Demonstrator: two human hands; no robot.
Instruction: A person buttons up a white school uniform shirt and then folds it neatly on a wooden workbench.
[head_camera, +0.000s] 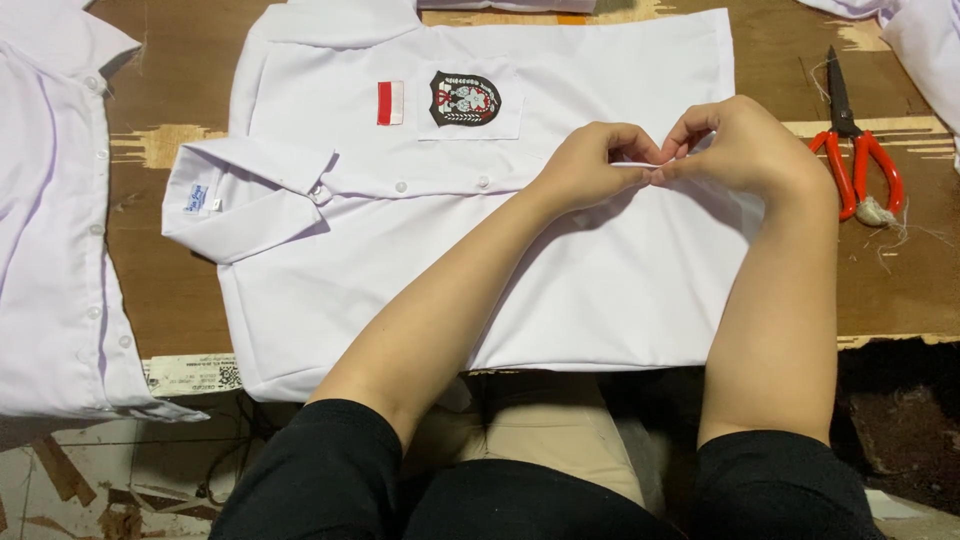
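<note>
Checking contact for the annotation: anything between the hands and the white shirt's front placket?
Nothing visible. The left hand and right hand both pinch the white shirt directly at its buttoned placket, fingertips meeting there. The red-handled scissors lie apart, to the right.

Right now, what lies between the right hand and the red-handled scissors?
In the head view, only bare wooden table lies between the right hand and the scissors; the white shirt ends under the hand.
</note>
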